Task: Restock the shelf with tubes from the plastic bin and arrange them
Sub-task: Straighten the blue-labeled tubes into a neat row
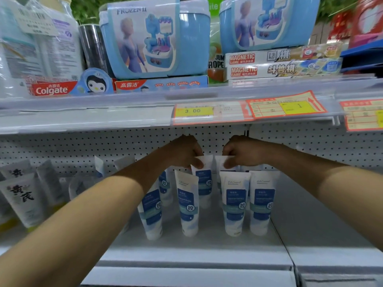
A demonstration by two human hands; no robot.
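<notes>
Several white tubes with blue labels stand cap-down on the white lower shelf point(207, 251). In the front row are a tube point(187, 204) left of centre and a pair of tubes point(235, 204) to its right. Both of my arms reach deep under the upper shelf. My left hand point(184, 151) pinches the crimped top of a back-row tube point(204, 183). My right hand point(240, 152) pinches the top of another back-row tube point(220, 162), mostly hidden behind the front row. The plastic bin is out of view.
Grey-white tubes with black characters point(20, 199) lean at the left of the same shelf. A pegboard back wall point(103, 148) stands behind. The upper shelf edge with price tags point(194, 111) overhangs my hands; toy boxes and toothpaste cartons sit above.
</notes>
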